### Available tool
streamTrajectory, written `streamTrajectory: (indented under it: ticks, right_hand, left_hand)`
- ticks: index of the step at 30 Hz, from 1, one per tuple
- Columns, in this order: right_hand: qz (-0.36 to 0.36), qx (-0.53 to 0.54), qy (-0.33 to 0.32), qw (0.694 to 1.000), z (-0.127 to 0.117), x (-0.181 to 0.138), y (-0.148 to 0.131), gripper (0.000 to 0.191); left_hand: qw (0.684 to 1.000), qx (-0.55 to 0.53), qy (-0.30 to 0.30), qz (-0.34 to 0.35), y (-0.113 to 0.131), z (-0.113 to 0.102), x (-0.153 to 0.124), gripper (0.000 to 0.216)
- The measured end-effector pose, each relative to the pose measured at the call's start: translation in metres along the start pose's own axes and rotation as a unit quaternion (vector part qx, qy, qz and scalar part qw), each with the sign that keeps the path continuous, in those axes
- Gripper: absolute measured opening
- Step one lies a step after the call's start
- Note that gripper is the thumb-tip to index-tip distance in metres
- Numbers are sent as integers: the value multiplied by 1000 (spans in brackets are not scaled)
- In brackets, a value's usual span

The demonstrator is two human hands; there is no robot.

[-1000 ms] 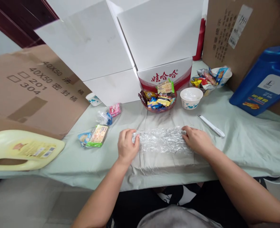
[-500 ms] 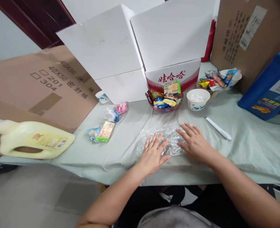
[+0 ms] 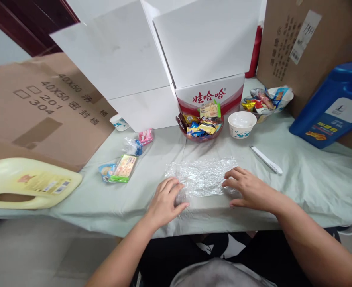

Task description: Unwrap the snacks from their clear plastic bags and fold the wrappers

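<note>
Clear plastic film [image 3: 204,177], one crinkled piece, lies flat near the front edge of the table [image 3: 319,187], about midway along it. My left hand [image 3: 164,202] is at its left end, fingers loosely bent, thumb apart; my right hand [image 3: 249,191] is at its right end, fingers spread, the grip wide. Neither closes on anything, though I cannot tell how firmly my fingertips press the film, and my hands hide parts of its ends.

Beyond my right hand lies one white-handled tool [image 3: 265,159]. Toward the table's back edge I count three paper bowls: one in full view [image 3: 242,125], one partly behind snacks [image 3: 284,101], one partly behind a white box [image 3: 119,122]. One red basket [image 3: 200,138] holds wrapped snacks too overlapped to count; another snack pile [image 3: 259,105] sits in a container mostly hidden. Toward the left, four small packets [image 3: 124,167] lie loose. Two jugs, one yellow [image 3: 41,181] and one blue [image 3: 328,107], are each cut off by my view.
</note>
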State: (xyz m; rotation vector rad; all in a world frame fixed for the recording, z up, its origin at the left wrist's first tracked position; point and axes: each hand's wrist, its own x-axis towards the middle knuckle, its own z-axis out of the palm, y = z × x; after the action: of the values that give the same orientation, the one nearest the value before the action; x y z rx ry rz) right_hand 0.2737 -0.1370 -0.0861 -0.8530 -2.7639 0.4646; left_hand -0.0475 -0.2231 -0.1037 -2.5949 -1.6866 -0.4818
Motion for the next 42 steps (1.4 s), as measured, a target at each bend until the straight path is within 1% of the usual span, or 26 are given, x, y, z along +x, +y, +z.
streamTrajectory:
  ticks: [3,5,6,7,9,12,14,18,22,24,26,29,31,32,34,36,38,39,40,42]
  right_hand:
    - [14,23,-50,998,-7,-6,2,21]
    - [7,24,-59,998,-6,-8,4,3]
    - [0,22,-56,998,-5,-9,4,5]
    - [-4,17,-48,999,-5,-10,4,11]
    - [-7,10,-31,999,-4,-12,3,18]
    - [3,26,-22,999,-8,-15,1,17]
    - [30,50,-25,998,-12,-17,0,13]
    - [93,78,-19,992,-18,-17,1,11]
    - [159,84,30,983,-12,-8,8,12]
    - [197,48,60,977,-4,0,12,15]
    - [236,-14,74,969,5,7,15,18]
    - [268,-94,48,958,16,16,16,22]
    - [271,-115,25,955,19,19,16,23]
    - [271,-120,24,955,18,19,17,22]
    - [269,-129,52,953,16,17,18,22]
    - [256,-128,96,953,12,14,21,24]
    - [242,-114,115,957,9,12,24,27]
    - [241,-106,108,959,8,12,26,28]
    - [242,-99,93,961,7,13,27,28]
    - [237,-87,53,966,7,15,27,22]
  left_hand:
    - [999,-19,8,36,-16,-1,-20,25]
    - [997,-28,31,67,-22,1,-29,19]
    - [995,-31,44,79,-24,2,-33,19]
    - [994,-34,57,88,-25,3,-35,19]
    - [992,-39,73,93,-25,3,-36,19]
    - [993,-50,69,79,-24,0,-32,16]
    - [994,-54,74,52,-24,-2,-28,15]
    - [994,-61,88,-32,-28,-5,-18,14]
    - [985,-82,87,-121,-38,-2,3,17]
    - [983,-69,93,-142,-45,3,17,21]
    - [985,-33,92,-145,-52,10,31,23]
    - [988,37,69,-135,-59,22,46,22]
    - [988,59,53,-130,-61,27,50,21]
    - [988,67,51,-130,-61,26,51,20]
    - [984,90,71,-133,-57,20,51,20]
    - [975,122,128,-136,-46,9,52,21]
    - [966,125,188,-127,-26,-1,55,20]
    - [967,109,199,-113,-13,-3,57,20]
    - [974,84,190,-92,2,-3,60,21]
    - [991,31,123,-47,32,7,65,24]
